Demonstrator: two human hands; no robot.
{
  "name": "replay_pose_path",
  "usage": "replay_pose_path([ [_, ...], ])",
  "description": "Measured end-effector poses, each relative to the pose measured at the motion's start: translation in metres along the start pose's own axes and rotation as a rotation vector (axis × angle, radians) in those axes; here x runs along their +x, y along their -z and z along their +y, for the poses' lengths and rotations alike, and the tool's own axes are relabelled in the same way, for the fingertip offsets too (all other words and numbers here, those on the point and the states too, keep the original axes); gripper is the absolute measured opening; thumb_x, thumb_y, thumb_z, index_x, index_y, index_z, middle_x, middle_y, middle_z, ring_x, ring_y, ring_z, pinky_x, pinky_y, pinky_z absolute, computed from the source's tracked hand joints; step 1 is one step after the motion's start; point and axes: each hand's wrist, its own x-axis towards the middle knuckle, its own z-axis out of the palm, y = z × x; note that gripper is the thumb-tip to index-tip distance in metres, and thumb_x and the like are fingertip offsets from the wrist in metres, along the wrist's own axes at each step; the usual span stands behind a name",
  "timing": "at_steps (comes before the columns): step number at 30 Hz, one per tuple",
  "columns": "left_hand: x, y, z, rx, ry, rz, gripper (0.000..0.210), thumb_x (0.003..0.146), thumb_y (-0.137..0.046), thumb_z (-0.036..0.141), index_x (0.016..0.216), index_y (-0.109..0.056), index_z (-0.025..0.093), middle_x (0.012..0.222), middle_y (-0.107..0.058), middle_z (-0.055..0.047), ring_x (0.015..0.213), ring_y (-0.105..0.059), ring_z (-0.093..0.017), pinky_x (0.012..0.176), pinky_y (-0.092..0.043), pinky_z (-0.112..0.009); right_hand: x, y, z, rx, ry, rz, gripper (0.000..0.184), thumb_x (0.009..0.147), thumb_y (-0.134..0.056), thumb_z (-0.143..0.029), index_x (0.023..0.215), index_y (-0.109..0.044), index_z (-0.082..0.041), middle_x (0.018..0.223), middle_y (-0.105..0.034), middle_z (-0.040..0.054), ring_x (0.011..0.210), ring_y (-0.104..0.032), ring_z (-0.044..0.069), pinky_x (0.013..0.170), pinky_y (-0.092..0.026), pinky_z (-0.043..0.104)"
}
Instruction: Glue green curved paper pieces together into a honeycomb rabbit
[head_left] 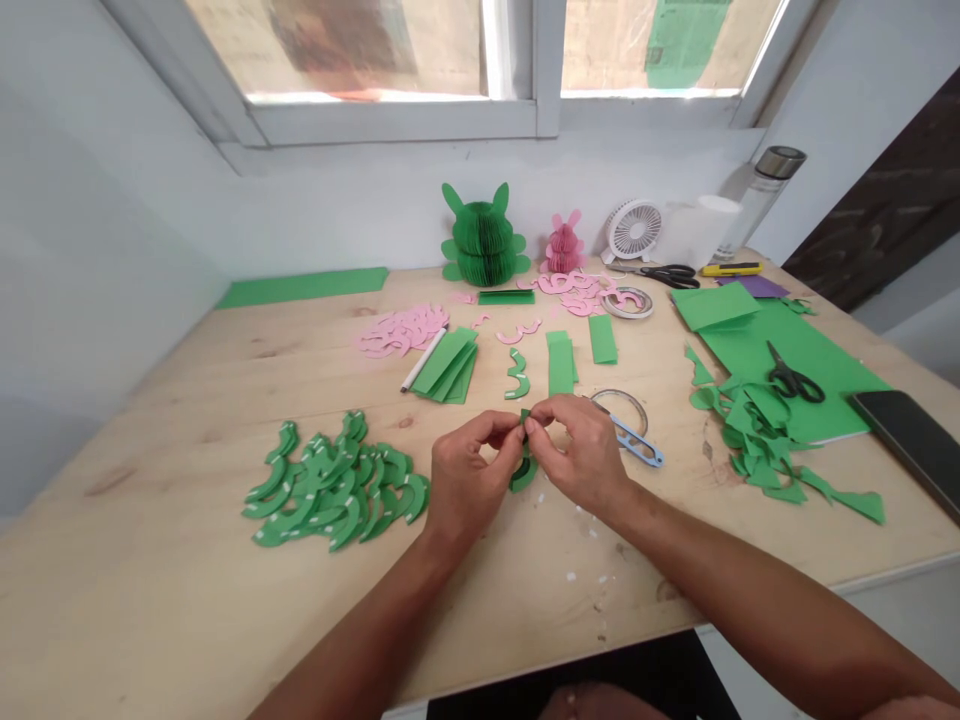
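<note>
Both hands meet over the middle of the wooden table, thumbs and fingers pinched on a small curved green paper piece (523, 474). My left hand (474, 462) grips it from the left and my right hand (579, 445) from the right; their fingertips hide its upper part. Just beyond lies a wavy green paper cutout (517, 374) with white tape bits on it. To the left is a heap of similar green cutouts (330, 490). Right of my right hand, a blue cutter (637, 442) lies across a tape roll (621, 398).
Folded green strips (448, 366) and a white pen (424, 358) lie beyond my hands. Pink cutouts (401, 332) are farther back, near a green honeycomb figure (484, 243) and a pink one (563, 245). Scissors (793, 378), green scraps (757, 430) and a phone (907, 440) lie right.
</note>
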Motion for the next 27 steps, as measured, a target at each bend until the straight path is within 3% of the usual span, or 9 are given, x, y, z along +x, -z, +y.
replay_pose_path([
  [27,-0.0021,-0.0023,0.0008,0.023,-0.012,0.012,0.009,0.075,-0.058,0.022,0.071,-0.064,0.018,0.061,-0.066,0.002,0.055,-0.059,-0.011,0.06,-0.05,-0.021,0.0001,-0.0002,-0.0008,-0.017,0.002,0.019,0.01,0.076,-0.049,-0.015,0.07,-0.055,-0.02,0.068,-0.063,0.0018,0.067,-0.058,0.016,0.066,-0.044,0.029],
])
